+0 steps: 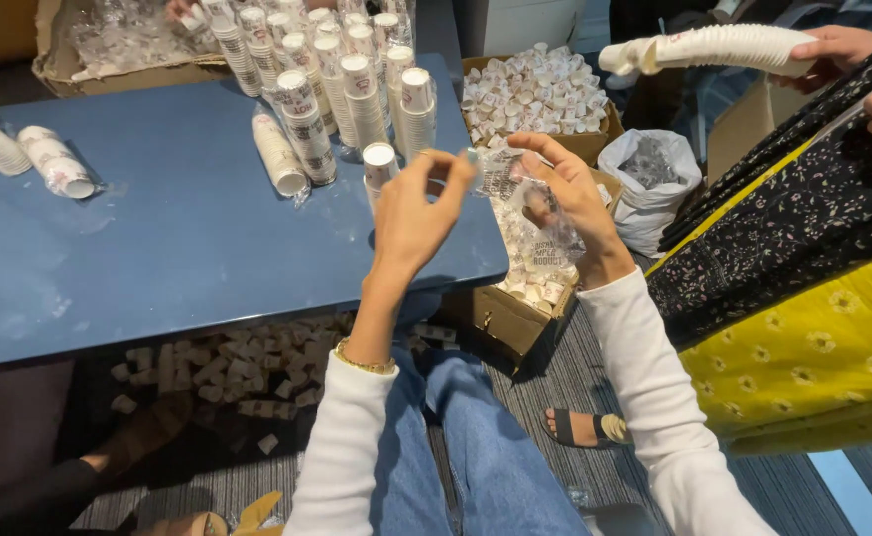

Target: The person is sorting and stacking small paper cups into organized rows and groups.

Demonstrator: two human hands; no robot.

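My left hand (414,213) and my right hand (570,194) are raised in front of me over the blue table's (158,258) near right corner. Both pinch the top edge of a clear plastic bag (530,218) that hangs between them, printed and crumpled; my right hand holds most of it. Just beyond my left hand stands a wrapped stack of white paper cups (379,164). More wrapped cup stacks (337,79) crowd the table's far side.
Cardboard boxes of small white cups (535,94) sit to the right of the table, with a white sack (649,179) beside them. A person in yellow and black clothing (803,298) at right holds a long cup stack (724,48). Small cups (228,372) litter the floor under the table.
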